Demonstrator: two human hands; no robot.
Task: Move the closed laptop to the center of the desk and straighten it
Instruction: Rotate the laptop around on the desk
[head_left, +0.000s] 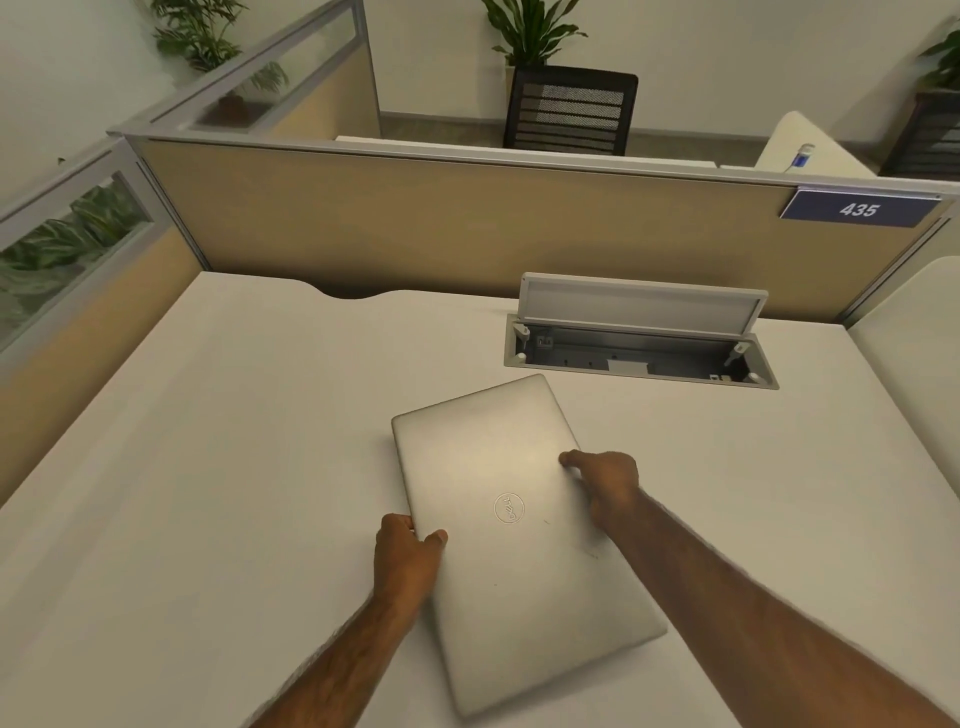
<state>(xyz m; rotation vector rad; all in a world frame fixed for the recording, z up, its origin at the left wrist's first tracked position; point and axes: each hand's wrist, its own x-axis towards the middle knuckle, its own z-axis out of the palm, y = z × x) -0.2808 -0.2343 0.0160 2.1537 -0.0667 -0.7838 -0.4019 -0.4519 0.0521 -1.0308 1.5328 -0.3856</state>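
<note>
Closed laptop (511, 540) askew between hands — left hand (408, 553), right hand (605, 486) seemingly gripping long edges.

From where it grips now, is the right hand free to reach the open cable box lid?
Probably yes: the right hand holds the laptop edge, and only bare desk lies between it and the lid.

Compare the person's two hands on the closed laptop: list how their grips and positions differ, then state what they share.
The left hand grips the laptop's left long edge nearer the person; the right hand grips the opposite long edge, farther up toward the open cable box. The left hand's thumb lies on the lid pointing right; the right hand's thumb points left. Both hold the skewed laptop by its edges, thumbs on top.
</note>
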